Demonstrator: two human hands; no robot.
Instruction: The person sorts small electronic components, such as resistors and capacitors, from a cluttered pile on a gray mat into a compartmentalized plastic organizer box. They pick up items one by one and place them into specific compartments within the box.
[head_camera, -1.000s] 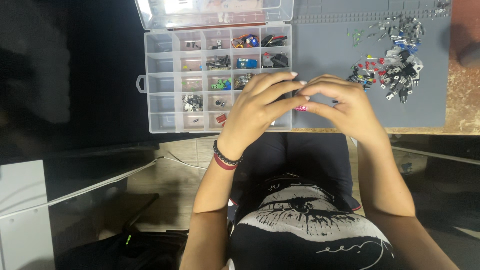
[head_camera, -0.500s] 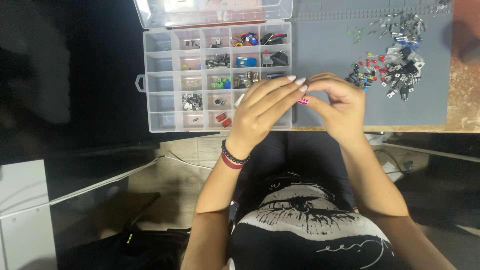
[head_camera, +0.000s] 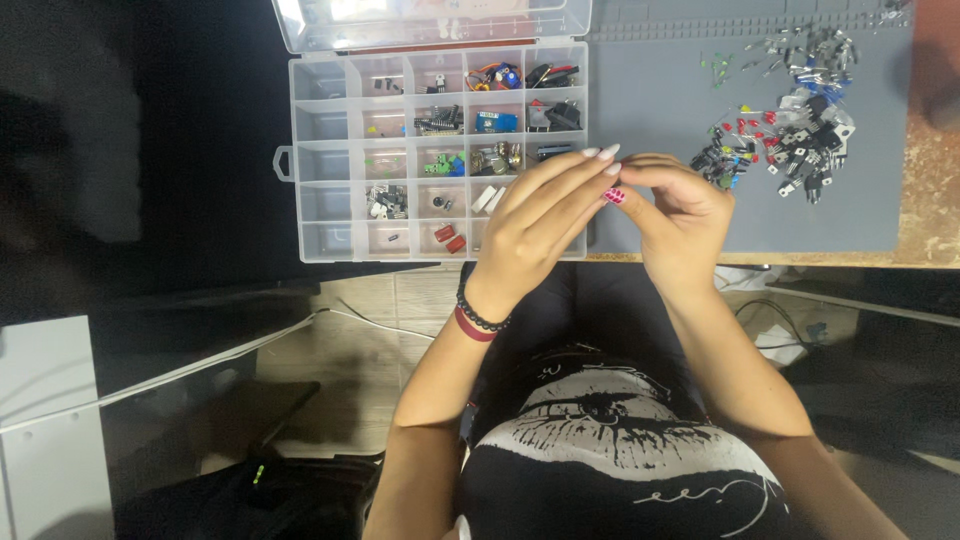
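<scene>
Dim room, pale wood floor (head_camera: 370, 330), rusty-brown tabletop (head_camera: 930, 200).

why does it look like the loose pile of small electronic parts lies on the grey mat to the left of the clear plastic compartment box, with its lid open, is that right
Not quite. In the head view the loose pile of small electronic parts lies on the grey mat to the right of the clear plastic compartment box, not the left. The lid is indeed open, and both hands meet between box and pile.

Clear plastic organizer box (head_camera: 330, 150) with pale dividers. Grey mat (head_camera: 660, 90) on a rust-brown bench (head_camera: 930, 200). Left hand (head_camera: 535, 225) wears white nails and black and red wrist bands (head_camera: 475, 318). Right hand (head_camera: 680, 220) shows a pink patterned nail. Black shirt (head_camera: 600, 470) with white line print.
</scene>
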